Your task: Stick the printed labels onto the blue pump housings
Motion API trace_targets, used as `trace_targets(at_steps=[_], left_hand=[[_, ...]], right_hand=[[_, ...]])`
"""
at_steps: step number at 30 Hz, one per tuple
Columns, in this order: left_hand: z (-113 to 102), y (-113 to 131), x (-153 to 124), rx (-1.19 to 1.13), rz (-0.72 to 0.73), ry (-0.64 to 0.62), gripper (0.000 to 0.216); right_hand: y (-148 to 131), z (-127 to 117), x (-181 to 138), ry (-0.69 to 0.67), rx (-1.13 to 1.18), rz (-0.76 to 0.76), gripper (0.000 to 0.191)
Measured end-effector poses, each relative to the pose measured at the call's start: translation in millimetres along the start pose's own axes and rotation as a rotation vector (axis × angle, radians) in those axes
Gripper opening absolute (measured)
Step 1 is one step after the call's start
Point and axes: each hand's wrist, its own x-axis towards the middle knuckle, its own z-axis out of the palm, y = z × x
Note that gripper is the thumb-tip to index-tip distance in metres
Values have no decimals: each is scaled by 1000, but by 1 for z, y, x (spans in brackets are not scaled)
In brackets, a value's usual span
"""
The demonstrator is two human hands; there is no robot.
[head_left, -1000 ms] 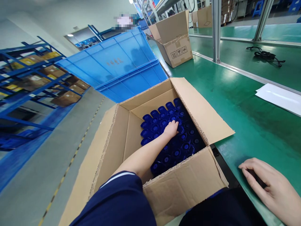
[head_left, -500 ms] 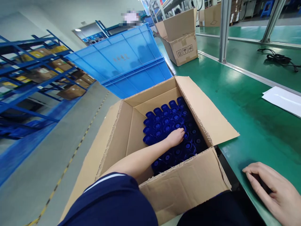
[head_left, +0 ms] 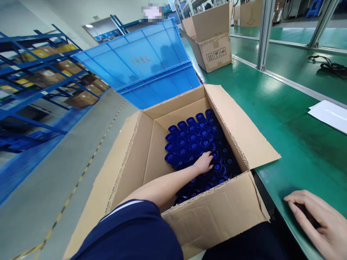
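Note:
An open cardboard box (head_left: pixel 211 213) stands beside the green table, filled with several dark blue round caps (head_left: pixel 193 139) packed in rows. My left hand (head_left: pixel 204 163) reaches down into the box, its fingers curled on the caps near the middle; what it grips is hidden under the palm. My right hand (head_left: pixel 317 220) rests on the green table (head_left: pixel 287 119) at the lower right, its fingers bent over a small dark thing that I cannot make out.
A big blue plastic crate (head_left: pixel 148 70) stands tilted behind the box. Another open cardboard box (head_left: pixel 214 39) sits further along the table. White sheets (head_left: pixel 329 115) lie at the right edge, a black cable (head_left: pixel 329 66) beyond. Blue racks (head_left: pixel 40 83) with cartons line the left aisle.
My left hand has drawn back across the caps from the middle rows toward the near side of the box. The right hand stays on the table.

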Motion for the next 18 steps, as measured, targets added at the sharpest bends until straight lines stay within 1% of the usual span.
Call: trace_targets(at_steps=[12,15,18], left_hand=[[0,10,10,-47,-31,-54,38],[-3,13,11,-40,-53,-52,35],[-8,14,12,-23,-100,-24,34]], right_hand=[[2,1,-3,-25,-12,-16,21],[1,0,-3,-29,-8,-7,21],[0,0,-1,-17,-2,0,20]])
